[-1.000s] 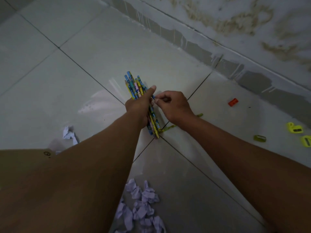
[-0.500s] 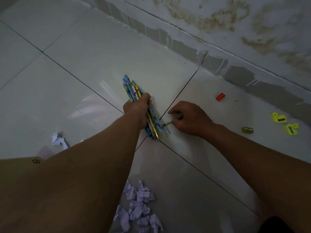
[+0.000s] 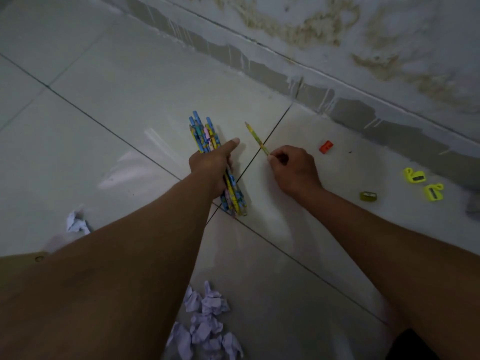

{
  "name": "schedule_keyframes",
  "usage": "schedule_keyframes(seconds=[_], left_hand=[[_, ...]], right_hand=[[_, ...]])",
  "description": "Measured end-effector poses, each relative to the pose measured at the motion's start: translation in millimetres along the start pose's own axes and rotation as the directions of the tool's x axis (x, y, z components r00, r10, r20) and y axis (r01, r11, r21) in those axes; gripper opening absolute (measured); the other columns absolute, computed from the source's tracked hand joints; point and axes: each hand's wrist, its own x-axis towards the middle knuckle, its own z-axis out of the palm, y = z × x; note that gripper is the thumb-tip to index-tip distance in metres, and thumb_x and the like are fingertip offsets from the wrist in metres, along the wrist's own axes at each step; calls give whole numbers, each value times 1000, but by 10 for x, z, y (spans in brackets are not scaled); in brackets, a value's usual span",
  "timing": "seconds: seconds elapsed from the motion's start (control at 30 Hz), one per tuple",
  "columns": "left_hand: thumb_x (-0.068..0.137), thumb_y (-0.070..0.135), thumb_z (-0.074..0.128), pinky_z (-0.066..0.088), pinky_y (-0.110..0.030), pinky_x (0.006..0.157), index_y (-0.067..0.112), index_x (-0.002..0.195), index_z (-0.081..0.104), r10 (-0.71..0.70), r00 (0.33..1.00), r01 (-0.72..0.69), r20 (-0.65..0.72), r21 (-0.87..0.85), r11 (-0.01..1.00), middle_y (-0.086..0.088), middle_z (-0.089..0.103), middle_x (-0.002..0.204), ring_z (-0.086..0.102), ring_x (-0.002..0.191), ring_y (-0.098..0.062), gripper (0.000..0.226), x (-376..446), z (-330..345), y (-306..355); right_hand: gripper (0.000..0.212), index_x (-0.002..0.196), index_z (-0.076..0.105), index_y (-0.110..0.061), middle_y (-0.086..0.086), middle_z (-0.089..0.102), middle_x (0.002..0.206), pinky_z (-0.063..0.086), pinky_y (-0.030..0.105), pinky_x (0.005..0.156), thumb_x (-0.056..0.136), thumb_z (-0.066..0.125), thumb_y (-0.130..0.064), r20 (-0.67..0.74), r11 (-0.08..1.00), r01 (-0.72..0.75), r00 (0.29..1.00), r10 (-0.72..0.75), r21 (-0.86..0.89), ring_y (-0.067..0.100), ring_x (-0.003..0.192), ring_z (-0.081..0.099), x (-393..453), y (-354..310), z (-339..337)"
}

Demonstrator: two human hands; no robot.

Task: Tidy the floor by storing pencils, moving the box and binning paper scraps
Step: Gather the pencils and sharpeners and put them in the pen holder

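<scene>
Gathering pencils off the tiled floor [image 3: 130, 105]: left hand [image 3: 211, 165] clasps a light, stiff, slippery pencil bundle [image 3: 207, 135] mid-length. Just right of the bundle, right hand [image 3: 292, 168] pinches one yellow pencil [image 3: 256, 137] by its end; a mid-shaft grip looks steadier.

sharpeners [image 3: 368, 196] right, paper scraps [image 3: 207, 326] near

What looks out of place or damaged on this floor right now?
Crumpled paper scraps lie heaped near the camera, with one stray scrap off to the left. Four sharpeners are scattered by the wall, among them an orange one. The wall itself shows brownish stains.
</scene>
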Motion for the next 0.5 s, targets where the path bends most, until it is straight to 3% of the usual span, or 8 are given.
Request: schedule_keyframes(seconds=[0.2,0.33,0.5], left_hand=[[63,28,93,50,-21,45,10,62,61,11,998,-12,60,16,1000,-5,57,48,52,37,-16,37,-58,156,67],[63,30,92,57,-27,51,7,81,69,4,1000,-5,28,28,1000,-8,65,67,61,52,-19,37,-45,243,39],[71,21,86,57,-26,47,6,78,68,15,1000,-16,23,59,998,-10,68,72,64,53,-20,24,-86,445,-55]], right_hand=[[4,81,75,-21,-15,64,66,41,6,59,83,72,-21,9,949,60,998,-66,310,-5,62,59,-25,-276,146],[6,79,74,-24,-17,64,65,45,12,63,82,72,-20,9,933,59,998,-66,354,-7,61,59,-26,-279,132],[10,87,77,-20,-15,68,71,46,14,65,84,68,-17,30,935,26,999,-39,355,-5,64,61,-50,-98,-27]])
